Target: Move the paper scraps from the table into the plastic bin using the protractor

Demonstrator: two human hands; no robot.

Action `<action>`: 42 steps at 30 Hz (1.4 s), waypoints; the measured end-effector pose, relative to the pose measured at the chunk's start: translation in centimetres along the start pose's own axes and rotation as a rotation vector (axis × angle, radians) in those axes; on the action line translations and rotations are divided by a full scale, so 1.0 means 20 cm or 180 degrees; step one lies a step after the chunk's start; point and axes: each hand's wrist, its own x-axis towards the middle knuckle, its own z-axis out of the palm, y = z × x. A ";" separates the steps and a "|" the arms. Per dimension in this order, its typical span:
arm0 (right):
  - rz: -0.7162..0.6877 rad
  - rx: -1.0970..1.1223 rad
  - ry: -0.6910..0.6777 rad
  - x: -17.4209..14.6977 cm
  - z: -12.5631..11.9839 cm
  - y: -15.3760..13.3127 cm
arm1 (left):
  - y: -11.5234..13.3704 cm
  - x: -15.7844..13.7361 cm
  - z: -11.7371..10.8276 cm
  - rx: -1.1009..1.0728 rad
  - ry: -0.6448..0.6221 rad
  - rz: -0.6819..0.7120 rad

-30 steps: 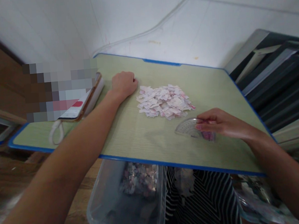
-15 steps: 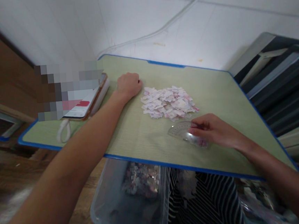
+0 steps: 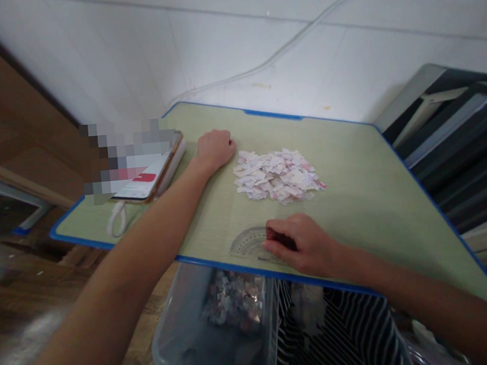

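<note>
My right hand (image 3: 302,242) pinches a clear half-round protractor (image 3: 249,243) by its right part, close to the table's front edge. The palm covers the rest of the protractor. Farther back, my left hand (image 3: 216,149) rests on the green table (image 3: 344,168) as a loose fist, and I see nothing in it. Just right of that fist lies a heap of torn white paper scraps (image 3: 277,175), some with pink marks. The heap touches neither hand.
A phone (image 3: 149,176) leans on a white box at the table's left, with a white loop strap (image 3: 116,219) beside it. Under the front edge a clear plastic bin (image 3: 172,336) holds more scraps. Dark folded panels (image 3: 457,147) stand at the right, and a wall rises behind.
My right hand has moved left and toward the front edge with the protractor. My left hand and the heap stay in place; the view has shifted slightly.
</note>
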 end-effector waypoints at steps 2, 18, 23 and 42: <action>-0.0028 -0.0022 0.0003 -0.01 0.01 0.00 | 0.00 0.00 0.00 0.0005 0.0004 0.0003; -0.0531 0.1343 -0.0476 -0.01 -0.10 0.08 | 0.00 0.00 0.00 0.0111 0.0020 0.0060; -0.0041 0.1783 0.0506 -0.05 -0.27 0.28 | -0.02 0.01 0.01 0.0138 0.0019 0.0044; 0.0595 0.0849 0.1371 -0.18 -0.43 0.40 | -0.01 0.00 0.01 0.0133 0.0012 -0.0064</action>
